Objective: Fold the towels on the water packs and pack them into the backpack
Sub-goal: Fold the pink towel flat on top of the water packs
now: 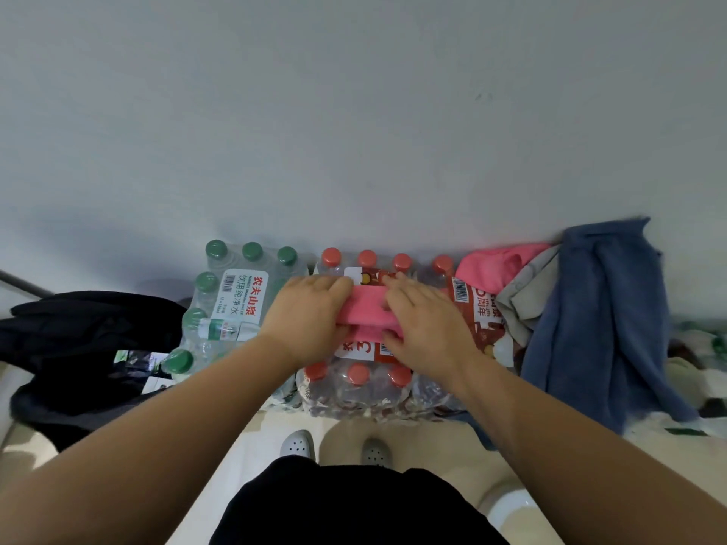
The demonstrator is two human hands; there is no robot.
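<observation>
A: Left hand (pixel 310 316) curled round one end of the small pink cloth towel (pixel 368 308). Right hand (pixel 427 328) has its fingers flat across the other end, pressing. Towel lies folded narrow on the shrink-wrapped pack of red-capped water bottles (pixel 358 383).

B: Risk?

A: Bumpy caps, slick wrap. Fold may spring open or slide if lifted one-handed.

B: Farther out?

A: Loose heap of blue, grey and pink towels (pixel 590 308), right, overhangs the edge and could drop. Slumped black fabric backpack (pixel 78 340), left; mouth unclear.
</observation>
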